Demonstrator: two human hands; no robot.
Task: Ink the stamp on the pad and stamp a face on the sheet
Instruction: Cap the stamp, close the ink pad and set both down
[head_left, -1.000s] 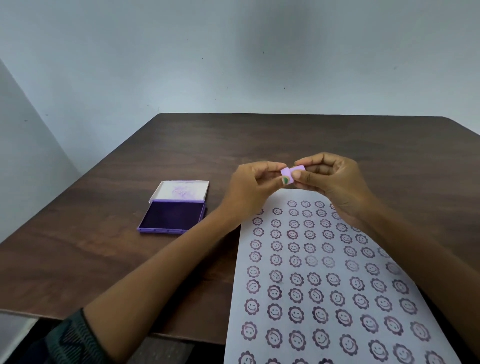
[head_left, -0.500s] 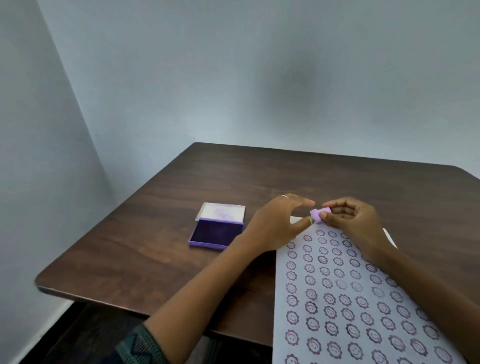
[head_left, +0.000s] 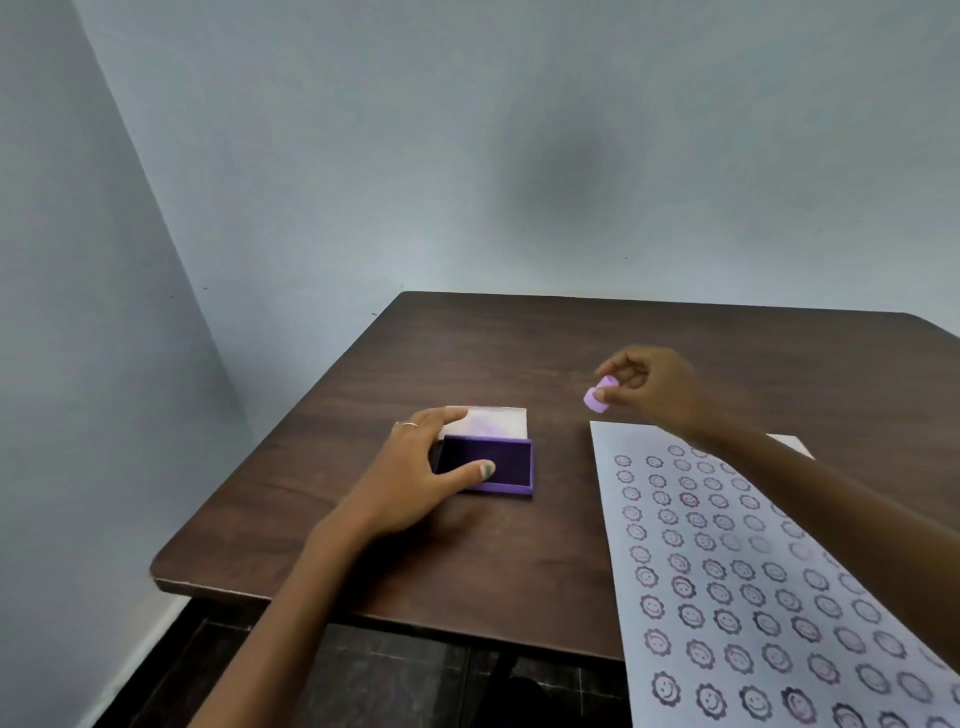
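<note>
A small lilac stamp (head_left: 598, 396) is pinched in the fingertips of my right hand (head_left: 652, 391), held above the bare table beyond the sheet's far edge. The purple ink pad (head_left: 506, 465) lies open at the left, its white lid (head_left: 493, 423) folded back flat. My left hand (head_left: 415, 475) grips the pad's left side, thumb resting on its near part and fingers curled at the lid end. The white sheet (head_left: 769, 582), covered with rows of purple smiling flower faces, lies on the right and runs off the near table edge.
The dark wooden table (head_left: 467, 353) stands in a corner between two pale walls. Its left edge and near edge are close to the ink pad. Dark floor tiles (head_left: 363, 675) show below the near edge.
My left hand has let go of the stamp and moved left onto the ink pad. My right hand keeps the stamp and has lifted off the sheet. The camera has tilted up and leftward.
</note>
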